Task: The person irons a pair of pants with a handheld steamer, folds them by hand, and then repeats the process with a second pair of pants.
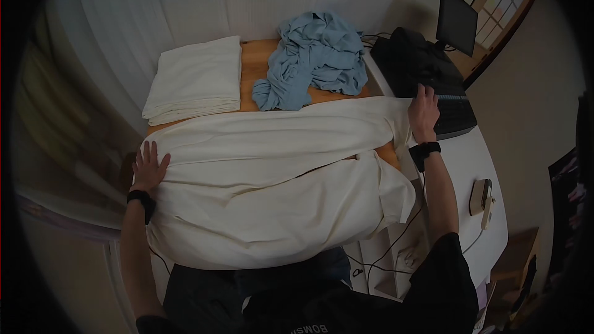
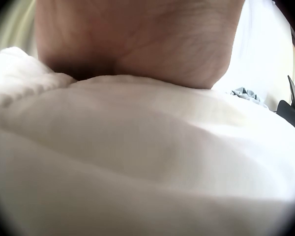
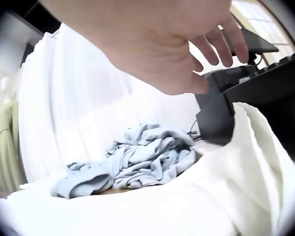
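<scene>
A large white cloth [image 1: 272,216], wrinkled and partly folded over itself, spreads across the wooden table and hangs over its front edge. My left hand [image 1: 150,167] lies with fingers spread on the cloth's left end; in the left wrist view the heel of the hand [image 2: 137,44] rests against the fabric. At the cloth's far right corner is my right hand [image 1: 424,113]. The right wrist view shows this hand [image 3: 162,49] above the raised white fold [image 3: 255,147], its fingers loosely bent and nothing between them.
A folded white cloth stack [image 1: 195,77] sits at the back left, beside a crumpled blue cloth [image 1: 322,55]. Black equipment with keys [image 1: 455,114] and a monitor [image 1: 456,21] stand at the right. A power strip [image 1: 487,210] lies on the white desk [image 1: 458,173]; cables hang below.
</scene>
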Motion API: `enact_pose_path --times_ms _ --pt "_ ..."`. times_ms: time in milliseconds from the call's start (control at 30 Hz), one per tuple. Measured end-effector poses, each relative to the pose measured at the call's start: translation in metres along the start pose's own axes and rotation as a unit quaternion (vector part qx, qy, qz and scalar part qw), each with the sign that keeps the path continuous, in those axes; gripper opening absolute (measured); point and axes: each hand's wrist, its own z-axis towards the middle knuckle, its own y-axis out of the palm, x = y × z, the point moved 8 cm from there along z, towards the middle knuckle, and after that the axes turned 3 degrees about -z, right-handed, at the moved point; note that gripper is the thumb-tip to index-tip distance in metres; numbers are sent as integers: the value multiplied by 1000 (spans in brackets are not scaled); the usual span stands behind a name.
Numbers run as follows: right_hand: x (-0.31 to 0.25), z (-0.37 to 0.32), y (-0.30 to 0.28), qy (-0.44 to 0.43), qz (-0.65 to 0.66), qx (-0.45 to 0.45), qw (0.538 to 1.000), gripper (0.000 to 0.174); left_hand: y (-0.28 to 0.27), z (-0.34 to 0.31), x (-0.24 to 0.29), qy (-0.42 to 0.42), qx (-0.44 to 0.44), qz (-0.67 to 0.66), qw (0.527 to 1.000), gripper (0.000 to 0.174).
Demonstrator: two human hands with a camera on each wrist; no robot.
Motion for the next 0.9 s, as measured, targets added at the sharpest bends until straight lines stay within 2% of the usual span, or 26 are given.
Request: enact_pose_path --times_ms 33,67,133,267,300,333,367,400,433,467,567,600,667,700,733,800,833,900 --pt "-14 0 -15 -17 11 69 997 24 0 2 -1 1 0 -2 1000 88" --pt "-31 -11 -16 -63 42 14 997 30 1 5 -3 1 2 -3 1000 88" --pt "-49 -48 16 -108 97 -176 974 38 8 9 -11 -4 0 -12 1000 88" --pt "-50 -102 35 -118 180 -185 959 37 9 13 -21 -2 11 -28 1000 85" --pt "-30 -108 60 6 231 -302 925 44 7 15 -22 -6 12 -24 1000 84" --pt "-12 -122 84 128 275 -405 862 53 6 16 -24 -3 15 -24 1000 84" --pt "1 -126 105 129 275 -401 864 53 6 16 -27 -7 15 -29 999 83" --pt "21 -140 139 205 334 -409 824 61 8 16 -30 -12 14 -35 999 82" --pt "25 -145 145 278 391 -413 774 70 11 16 -33 -10 17 -36 999 82" --pt "32 -148 148 285 324 -436 790 75 13 16 -36 -9 23 -38 999 81" --pt "19 -129 138 280 328 -407 805 71 4 12 -36 -17 33 -32 999 78" --pt "6 -124 118 275 330 -411 804 71 3 5 -35 -24 34 -27 999 77" --pt "-34 -106 67 143 291 -387 863 64 2 -1 -31 -32 42 -2 999 75" --pt "-47 -102 57 70 297 -275 912 59 -1 -1 -28 -31 55 22 998 74" --pt "-47 -101 62 68 302 -276 910 59 -1 -3 -27 -35 56 24 998 74" --pt "-62 -89 59 -37 264 -272 925 60 -3 -7 -24 -30 69 28 997 72" --pt "-64 -82 65 -37 267 -271 924 60 -2 -6 -26 -32 71 30 997 72" --pt "-61 -73 109 -67 156 -362 916 61 5 -3 -29 -35 54 -20 998 73"
